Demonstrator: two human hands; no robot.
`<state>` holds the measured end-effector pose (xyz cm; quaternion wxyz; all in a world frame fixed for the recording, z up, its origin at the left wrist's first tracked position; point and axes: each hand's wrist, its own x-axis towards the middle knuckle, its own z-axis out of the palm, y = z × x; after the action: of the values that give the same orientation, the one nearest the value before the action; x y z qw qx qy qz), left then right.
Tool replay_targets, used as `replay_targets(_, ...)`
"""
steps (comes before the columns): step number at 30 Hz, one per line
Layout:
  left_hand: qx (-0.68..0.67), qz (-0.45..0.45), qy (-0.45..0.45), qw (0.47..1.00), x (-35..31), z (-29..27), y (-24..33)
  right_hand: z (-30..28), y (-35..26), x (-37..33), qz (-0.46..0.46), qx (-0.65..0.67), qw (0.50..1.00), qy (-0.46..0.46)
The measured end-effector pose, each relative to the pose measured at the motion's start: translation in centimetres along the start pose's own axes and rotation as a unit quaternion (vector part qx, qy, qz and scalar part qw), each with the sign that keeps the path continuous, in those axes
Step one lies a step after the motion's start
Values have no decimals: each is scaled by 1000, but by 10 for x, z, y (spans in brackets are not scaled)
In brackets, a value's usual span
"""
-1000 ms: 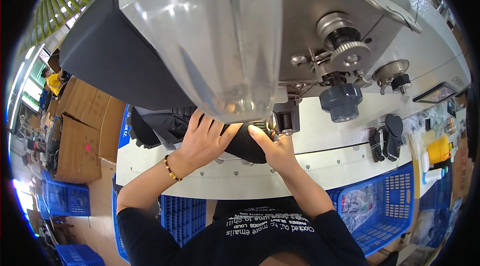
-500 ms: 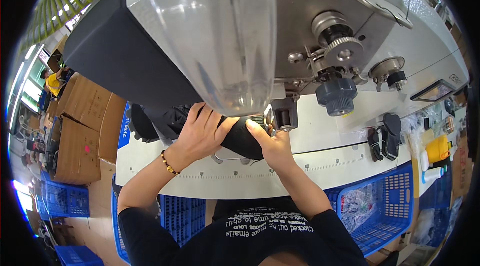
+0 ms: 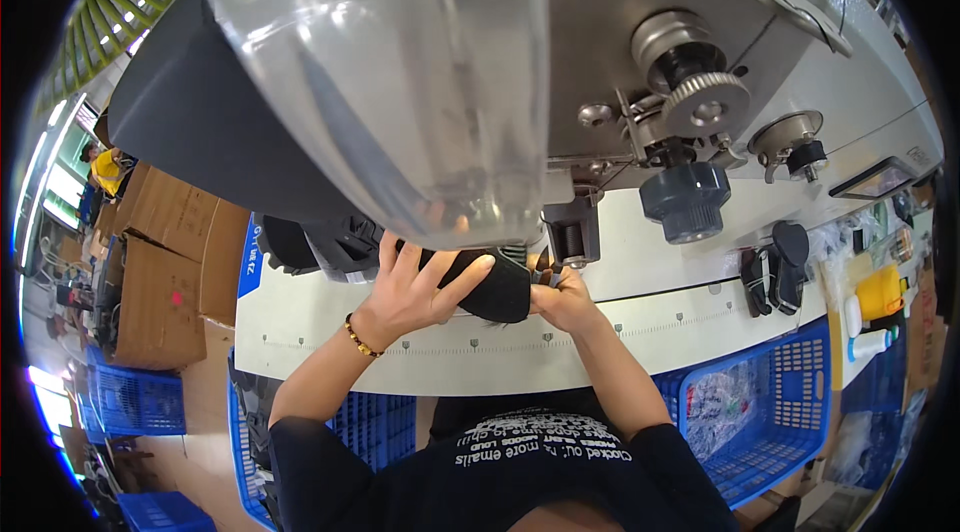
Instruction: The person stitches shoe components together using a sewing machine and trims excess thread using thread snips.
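Note:
A curved black padded fabric piece (image 3: 500, 289) sits at the front of a sewing machine (image 3: 600, 52), below its clear plastic guard (image 3: 400, 82). My left hand (image 3: 420, 294) is closed on its left side, the thumb lying across the top. At its right edge my right hand (image 3: 567, 301) pinches a narrow dark strip (image 3: 543, 277); its fingertips are partly hidden. The needle area is behind the guard and cannot be made out. Left of my left hand lies more black material (image 3: 345, 247), partly under the machine's dark cover.
A black piece with straps (image 3: 777, 270) lies on the right of the white table (image 3: 620, 337). Blue baskets stand below, one (image 3: 790, 402) holding clear plastic bags. Cardboard boxes (image 3: 160, 302) are at left. A yellow container (image 3: 878, 294) and white thread cone (image 3: 870, 344) sit at right.
My right hand has come off the top of the black piece and moved down and right to its edge, pinching a strip. My left hand has shifted slightly right and its fingers have spread.

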<state>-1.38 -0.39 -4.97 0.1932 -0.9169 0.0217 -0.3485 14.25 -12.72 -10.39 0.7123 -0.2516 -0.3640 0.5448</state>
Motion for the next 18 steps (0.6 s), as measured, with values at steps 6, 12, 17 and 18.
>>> replay_targets(6,-53,-24,12,998,12,-9,6,20,2,-6,-26,-164,979,118)
replay_targets(12,-75,-45,-48,995,9,-14,6,23,-3,-12,-80,-124,982,119)
replay_targets(17,-32,-42,-36,998,4,-9,11,14,-5,-12,-14,-160,984,81)
replay_targets(18,-35,-49,-30,998,5,-9,12,15,-5,-12,-16,-143,985,97)
